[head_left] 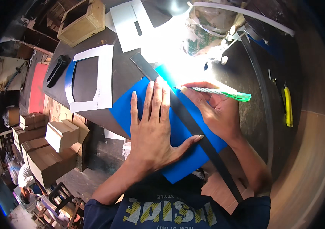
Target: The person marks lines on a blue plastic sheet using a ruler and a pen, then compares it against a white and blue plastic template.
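Observation:
My left hand [152,126] lies flat, fingers spread, on a blue sheet [126,108] and on a long dark metal ruler [193,124] that crosses the sheet diagonally. My right hand [216,108] holds a green pen [223,93], its tip touching the blue sheet beside the ruler's far edge. The sheet rests on a dark worktable [124,72], with its near corner hanging over the table's edge.
A white paper frame template [105,82] lies on the table to the left, next to a black tool [57,68]. Another white cutout [126,24] and a wooden box [82,21] stand farther back. Cardboard boxes [46,149] are stacked below left. A yellow tool [287,105] lies right.

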Demonstrator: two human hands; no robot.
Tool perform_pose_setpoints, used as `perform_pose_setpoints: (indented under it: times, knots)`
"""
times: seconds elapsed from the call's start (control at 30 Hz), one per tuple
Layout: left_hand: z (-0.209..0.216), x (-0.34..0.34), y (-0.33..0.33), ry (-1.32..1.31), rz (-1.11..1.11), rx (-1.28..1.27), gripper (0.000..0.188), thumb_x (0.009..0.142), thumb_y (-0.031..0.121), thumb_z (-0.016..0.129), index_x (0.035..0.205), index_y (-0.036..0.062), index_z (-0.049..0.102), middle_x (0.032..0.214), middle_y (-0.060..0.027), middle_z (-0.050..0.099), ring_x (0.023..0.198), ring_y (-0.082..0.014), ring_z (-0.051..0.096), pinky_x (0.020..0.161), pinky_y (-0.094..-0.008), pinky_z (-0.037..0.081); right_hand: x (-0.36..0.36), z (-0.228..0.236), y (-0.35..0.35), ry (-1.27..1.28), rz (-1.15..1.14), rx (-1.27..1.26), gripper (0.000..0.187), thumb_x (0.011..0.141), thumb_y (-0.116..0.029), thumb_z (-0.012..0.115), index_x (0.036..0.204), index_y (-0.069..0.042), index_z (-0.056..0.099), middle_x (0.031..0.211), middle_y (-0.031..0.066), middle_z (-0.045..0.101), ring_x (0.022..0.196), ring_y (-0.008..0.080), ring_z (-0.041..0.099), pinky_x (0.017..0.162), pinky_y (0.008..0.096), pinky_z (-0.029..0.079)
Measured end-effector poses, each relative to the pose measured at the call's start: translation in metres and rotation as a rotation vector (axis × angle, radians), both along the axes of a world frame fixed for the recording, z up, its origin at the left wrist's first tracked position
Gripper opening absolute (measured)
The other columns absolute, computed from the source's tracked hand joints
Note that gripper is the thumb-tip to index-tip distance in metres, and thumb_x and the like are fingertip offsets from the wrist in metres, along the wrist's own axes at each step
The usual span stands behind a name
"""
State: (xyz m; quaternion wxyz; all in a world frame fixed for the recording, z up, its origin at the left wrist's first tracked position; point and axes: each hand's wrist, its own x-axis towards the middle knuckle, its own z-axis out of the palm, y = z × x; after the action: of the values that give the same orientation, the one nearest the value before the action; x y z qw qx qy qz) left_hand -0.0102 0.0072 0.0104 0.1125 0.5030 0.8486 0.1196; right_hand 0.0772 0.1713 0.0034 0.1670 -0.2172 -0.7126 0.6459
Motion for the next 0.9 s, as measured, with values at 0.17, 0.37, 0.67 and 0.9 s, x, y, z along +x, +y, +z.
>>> perform_pose_setpoints:
  times: [0.17, 0.37, 0.67, 0.9]
  knots:
    - [-0.001, -0.001, -0.001, -0.010, 0.017, 0.016, 0.128, 0.079, 0.087, 0.058, 0.157, -0.0084, 0.023, 0.166, -0.0284, 0.021, 0.159, -0.0372, 0.010, 0.128, -0.0550, -0.001, -0.005, -0.005, -0.001, 0.001, -0.002, 0.007, 0.024, 0.100, -0.012, 0.069, 0.119, 0.002, 0.073, 0.111, 0.0124, 0.077, 0.101, 0.0158, 0.073, 0.084, 0.0274, 0.058]
    - [-0.002, -0.002, -0.001, -0.008, 0.020, 0.013, 0.128, 0.079, 0.087, 0.058, 0.158, -0.0079, 0.022, 0.166, -0.0282, 0.021, 0.159, -0.0372, 0.011, 0.128, -0.0549, -0.001, -0.006, -0.003, -0.001, -0.053, 0.004, 0.050, 0.022, 0.100, -0.013, 0.069, 0.117, 0.000, 0.074, 0.108, 0.0118, 0.078, 0.100, 0.0152, 0.074, 0.084, 0.0274, 0.059]
    - [0.002, 0.001, 0.000, -0.005, 0.011, 0.009, 0.128, 0.079, 0.083, 0.062, 0.159, -0.0076, 0.019, 0.167, -0.0275, 0.019, 0.159, -0.0371, 0.010, 0.128, -0.0541, -0.001, -0.005, -0.002, 0.001, 0.035, 0.027, 0.447, 0.017, 0.098, -0.015, 0.071, 0.110, -0.004, 0.076, 0.097, 0.0121, 0.078, 0.089, 0.0166, 0.077, 0.072, 0.0284, 0.059]
    - [0.001, 0.001, 0.001, 0.031, -0.007, -0.010, 0.128, 0.079, 0.076, 0.068, 0.159, -0.0085, 0.016, 0.168, -0.0265, 0.018, 0.159, -0.0364, 0.011, 0.128, -0.0538, 0.002, 0.032, 0.029, 0.008, -0.030, 0.136, 0.590, 0.006, 0.093, -0.007, 0.073, 0.097, -0.002, 0.074, 0.089, 0.0141, 0.075, 0.078, 0.0236, 0.076, 0.070, 0.0320, 0.058]
